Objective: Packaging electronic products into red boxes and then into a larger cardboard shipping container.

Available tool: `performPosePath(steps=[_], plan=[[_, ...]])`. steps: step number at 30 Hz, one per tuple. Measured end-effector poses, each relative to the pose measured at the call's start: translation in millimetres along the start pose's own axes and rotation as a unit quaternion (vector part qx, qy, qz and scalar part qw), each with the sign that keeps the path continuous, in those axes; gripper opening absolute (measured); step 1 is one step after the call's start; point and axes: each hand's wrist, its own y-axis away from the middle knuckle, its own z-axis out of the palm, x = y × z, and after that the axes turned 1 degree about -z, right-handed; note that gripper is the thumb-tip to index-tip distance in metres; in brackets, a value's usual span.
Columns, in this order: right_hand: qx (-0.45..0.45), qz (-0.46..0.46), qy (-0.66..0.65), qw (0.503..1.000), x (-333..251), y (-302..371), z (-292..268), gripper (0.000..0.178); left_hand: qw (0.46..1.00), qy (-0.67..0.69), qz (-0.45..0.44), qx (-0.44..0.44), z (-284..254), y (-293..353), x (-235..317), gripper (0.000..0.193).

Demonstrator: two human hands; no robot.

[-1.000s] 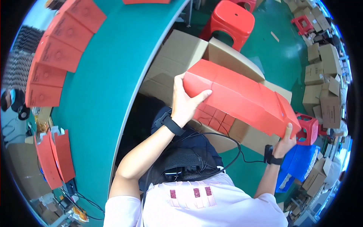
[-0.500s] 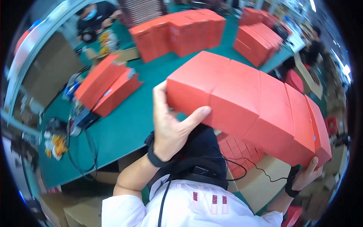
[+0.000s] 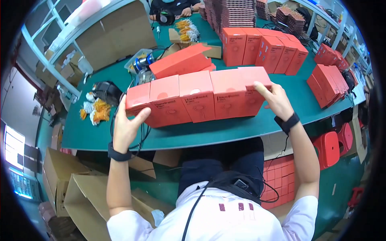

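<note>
"L hand (image 3: 126,129)?"
"Yours grips L end of the red box row (image 3: 197,107)."
"Row pos.?"
"Btwn your hands, at green table (image 3: 225,131); can't tell if resting on it."
"R hand (image 3: 278,103)?"
"Yours clamps the row's R end."

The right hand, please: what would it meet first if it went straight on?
The right hand touches the rightmost held red box, so it would likely meet that first; depth is unclear.

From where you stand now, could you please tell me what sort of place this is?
Probably a packing workshop or factory: the left hand and right hand hold a row of red boxes, other boxes stand on the green table, and cardboard cartons stand near it.
</note>
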Motion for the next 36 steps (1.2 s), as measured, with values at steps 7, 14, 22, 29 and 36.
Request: performPosePath(steps=[7, 14, 22, 29, 36], plan=[[-0.205, 0.031, -0.093, 0.974, 45, -30, -36, 0.073, 0.976, -0.2, 0.043, 0.07, 8, 5, -21, 0.098], [-0.286, -0.095, -0.145, 0.942, 101, -39, 9, 0.085, 0.934, -0.309, 0.146, 0.104, 39, 19, 21, 0.108], [-0.207, -0.016, -0.224, 0.952, 105, -48, 33, 0.071, 0.856, -0.306, 0.375, -0.181, 164, -5, 99, 0.097], [-0.144, 0.051, -0.328, 0.932, 123, -23, -16, 0.067, 0.855, -0.374, 0.302, -0.194, 186, -72, 95, 0.103], [-0.098, 0.167, -0.593, 0.782, 116, 13, -61, 0.064, 0.85, -0.406, 0.322, -0.094, 191, -104, 78, 0.098]])
